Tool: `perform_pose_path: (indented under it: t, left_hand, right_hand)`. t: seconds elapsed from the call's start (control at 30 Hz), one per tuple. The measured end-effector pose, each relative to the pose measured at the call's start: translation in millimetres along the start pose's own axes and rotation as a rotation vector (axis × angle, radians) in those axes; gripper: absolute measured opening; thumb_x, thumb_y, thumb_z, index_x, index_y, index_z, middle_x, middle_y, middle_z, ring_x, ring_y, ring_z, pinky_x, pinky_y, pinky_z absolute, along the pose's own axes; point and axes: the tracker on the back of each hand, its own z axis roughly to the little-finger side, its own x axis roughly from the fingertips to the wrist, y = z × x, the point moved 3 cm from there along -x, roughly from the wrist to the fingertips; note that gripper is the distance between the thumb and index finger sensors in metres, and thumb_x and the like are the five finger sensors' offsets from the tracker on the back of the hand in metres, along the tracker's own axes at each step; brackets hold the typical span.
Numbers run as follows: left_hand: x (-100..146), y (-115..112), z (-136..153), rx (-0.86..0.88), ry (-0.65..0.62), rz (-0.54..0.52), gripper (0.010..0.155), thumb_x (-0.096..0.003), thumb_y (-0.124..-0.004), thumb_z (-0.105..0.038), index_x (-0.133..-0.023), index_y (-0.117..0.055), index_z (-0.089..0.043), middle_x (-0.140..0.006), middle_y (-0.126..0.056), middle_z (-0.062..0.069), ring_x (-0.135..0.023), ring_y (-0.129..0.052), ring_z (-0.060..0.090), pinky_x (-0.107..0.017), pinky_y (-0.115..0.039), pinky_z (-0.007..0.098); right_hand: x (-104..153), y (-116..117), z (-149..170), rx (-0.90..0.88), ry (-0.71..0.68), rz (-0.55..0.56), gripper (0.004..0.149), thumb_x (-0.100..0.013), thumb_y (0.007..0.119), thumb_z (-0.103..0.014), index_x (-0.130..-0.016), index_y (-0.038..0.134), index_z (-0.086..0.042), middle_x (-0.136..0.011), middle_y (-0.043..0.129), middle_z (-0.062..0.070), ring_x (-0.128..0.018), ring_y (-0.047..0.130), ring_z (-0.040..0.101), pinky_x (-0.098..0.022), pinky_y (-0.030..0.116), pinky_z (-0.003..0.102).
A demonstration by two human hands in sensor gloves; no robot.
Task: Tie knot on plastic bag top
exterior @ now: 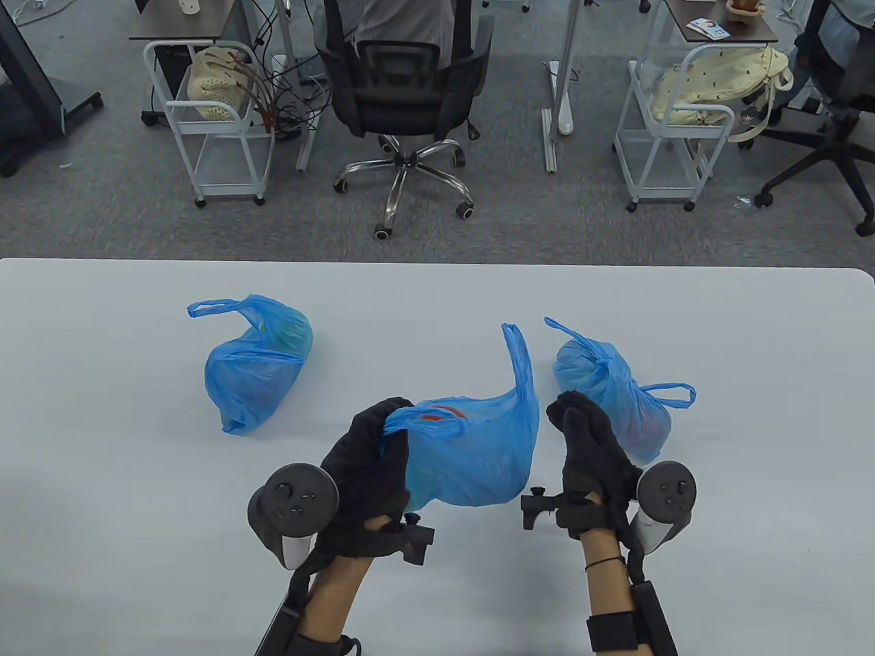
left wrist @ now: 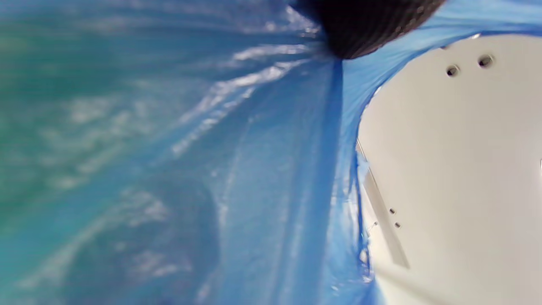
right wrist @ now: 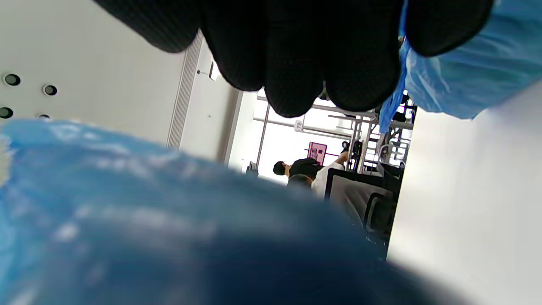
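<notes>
A blue plastic bag (exterior: 478, 454) with something red inside lies on the white table (exterior: 102, 444) between my hands. My left hand (exterior: 391, 422) grips its bunched left handle; in the left wrist view a fingertip (left wrist: 372, 25) presses on the stretched plastic (left wrist: 254, 169). The bag's right handle (exterior: 521, 359) stands upright and free. My right hand (exterior: 566, 410) is close beside the base of that handle with its fingers drawn together. In the right wrist view the fingers (right wrist: 296, 55) hang above the bag (right wrist: 169, 220). Whether they hold plastic is unclear.
Another blue bag (exterior: 256, 369) lies at the left. A blue bag (exterior: 618, 393) with a tied top lies just right of my right hand. Beyond the table's far edge stand an office chair (exterior: 403, 96) and two white carts (exterior: 219, 123).
</notes>
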Motion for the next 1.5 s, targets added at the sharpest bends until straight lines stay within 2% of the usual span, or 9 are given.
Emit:
perform_pose_path:
  t: [0.13, 0.6, 0.7, 0.83, 0.93, 1.07, 1.17, 1.37, 1.5]
  left_hand:
    - [1, -6, 48, 0.198, 0.041, 0.011, 0.035, -0.05, -0.067, -0.042, -0.081, -0.076, -0.029, -0.085, -0.095, 0.004, -0.075, -0.102, 0.028, -0.067, -0.074, 0.054]
    - [10, -8, 81, 0.025, 0.027, 0.065, 0.035, -0.0485, -0.068, -0.044, -0.077, -0.081, -0.029, -0.082, -0.099, 0.003, -0.072, -0.105, 0.028, -0.065, -0.076, 0.054]
    - [10, -9, 81, 0.032, 0.031, 0.077, 0.035, -0.0494, -0.068, -0.045, -0.077, -0.081, -0.029, -0.082, -0.099, 0.003, -0.072, -0.105, 0.028, -0.065, -0.076, 0.055]
    - [11, -11, 89, 0.088, 0.105, 0.135, 0.032, -0.0506, -0.069, -0.041, -0.078, -0.08, -0.029, -0.085, -0.097, 0.003, -0.074, -0.103, 0.03, -0.065, -0.074, 0.057]
    - [9, -10, 91, 0.18, 0.147, 0.212, 0.043, -0.0499, -0.071, -0.046, -0.089, -0.072, -0.029, -0.096, -0.088, 0.006, -0.082, -0.095, 0.034, -0.068, -0.067, 0.062]
    - [9, -12, 87, 0.272, 0.16, 0.418, 0.079, -0.0455, -0.079, -0.06, -0.109, -0.048, -0.024, -0.114, -0.065, 0.01, -0.1, -0.076, 0.04, -0.073, -0.052, 0.072]
    - [7, -13, 79, 0.225, 0.139, 0.487, 0.089, -0.0432, -0.086, -0.059, -0.112, -0.042, -0.023, -0.118, -0.057, 0.011, -0.105, -0.067, 0.043, -0.073, -0.045, 0.076]
    - [8, -11, 57, 0.012, 0.099, 0.351, 0.052, -0.0459, -0.088, -0.042, -0.093, -0.071, -0.028, -0.107, -0.077, 0.007, -0.094, -0.086, 0.036, -0.07, -0.058, 0.072]
    - [11, -14, 60, 0.201, 0.136, 0.307, 0.038, -0.0501, -0.077, -0.043, -0.086, -0.077, -0.029, -0.098, -0.088, 0.006, -0.085, -0.094, 0.033, -0.069, -0.063, 0.067]
  right_hand:
    - [-4, 15, 12, -0.018, 0.05, -0.184, 0.047, -0.054, 0.067, -0.039, -0.089, 0.08, -0.011, -0.082, 0.09, 0.019, -0.076, 0.087, 0.048, -0.054, 0.059, 0.072]
    - [13, 65, 9, 0.119, 0.032, -0.615, 0.087, -0.051, 0.072, -0.064, -0.109, 0.049, -0.004, -0.107, 0.058, 0.029, -0.099, 0.054, 0.058, -0.059, 0.036, 0.08]
    - [17, 74, -3, 0.206, 0.006, -0.551, 0.08, -0.049, 0.081, -0.056, -0.105, 0.054, -0.005, -0.103, 0.063, 0.027, -0.096, 0.058, 0.056, -0.058, 0.035, 0.08]
    - [24, 72, -27, 0.272, -0.097, -0.272, 0.048, -0.047, 0.087, -0.038, -0.087, 0.08, -0.013, -0.081, 0.091, 0.014, -0.079, 0.087, 0.045, -0.055, 0.053, 0.075]
    - [28, 76, -30, 0.185, -0.078, -0.266, 0.038, -0.047, 0.086, -0.034, -0.08, 0.086, -0.015, -0.073, 0.096, 0.012, -0.074, 0.092, 0.042, -0.054, 0.056, 0.074]
    - [31, 76, -27, 0.146, -0.067, -0.277, 0.037, -0.048, 0.085, -0.035, -0.08, 0.085, -0.016, -0.073, 0.096, 0.012, -0.073, 0.092, 0.042, -0.054, 0.057, 0.074]
    - [30, 78, -28, 0.131, -0.081, -0.287, 0.037, -0.048, 0.085, -0.035, -0.08, 0.085, -0.017, -0.074, 0.096, 0.012, -0.074, 0.092, 0.042, -0.054, 0.057, 0.073]
    - [33, 83, -31, 0.065, -0.091, -0.34, 0.037, -0.049, 0.083, -0.035, -0.083, 0.084, -0.019, -0.077, 0.095, 0.011, -0.076, 0.091, 0.042, -0.054, 0.057, 0.073]
    - [37, 87, -40, -0.024, -0.137, -0.361, 0.037, -0.05, 0.083, -0.035, -0.084, 0.084, -0.022, -0.081, 0.095, 0.009, -0.08, 0.089, 0.042, -0.055, 0.058, 0.073]
